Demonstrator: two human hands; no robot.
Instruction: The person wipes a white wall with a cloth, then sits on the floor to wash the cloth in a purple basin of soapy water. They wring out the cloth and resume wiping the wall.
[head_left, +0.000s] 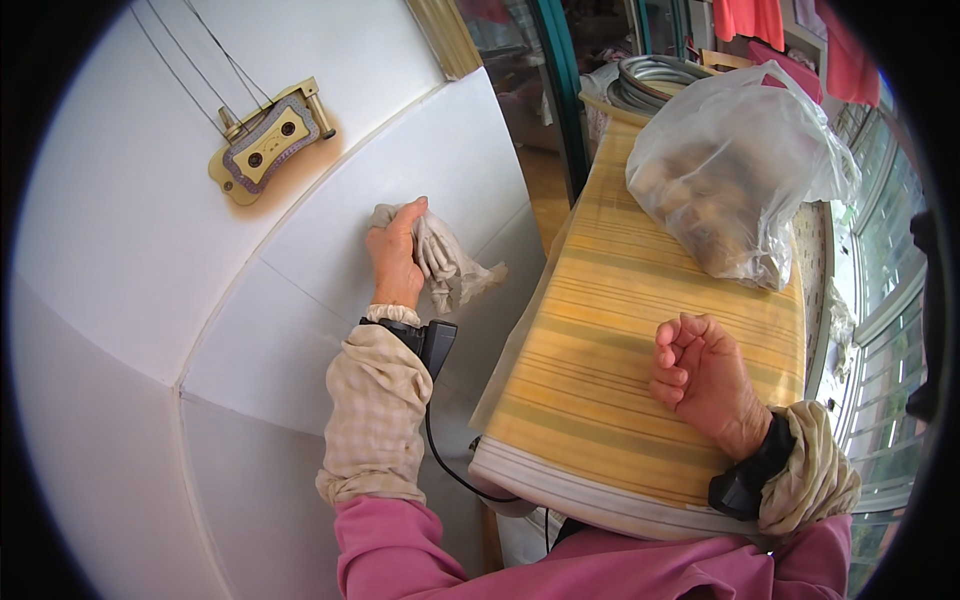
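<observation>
My left hand [398, 262] is closed round a crumpled greyish-white cloth rag [445, 262], held against the white wall tiles [470, 140]. The rag's loose end hangs to the right of my fingers. Over the table [570, 370], covered in yellow striped cloth under a clear sheet, my right hand [708, 375] is turned palm up. Its fingers are loosely curled, and nothing shows in them. Beyond that hand, a clear plastic bag [740, 170] of brownish lumps rests on the table; its contents are blurred by the plastic.
A clothesline reel [268, 140] with wires running up is fixed to the upper-left wall. Behind the bag lies a coiled grey hose [655, 82]. A green-framed door [560, 90] stands at the back. Barred windows [880, 340] line the right; pink clothes [750, 18] hang at the top.
</observation>
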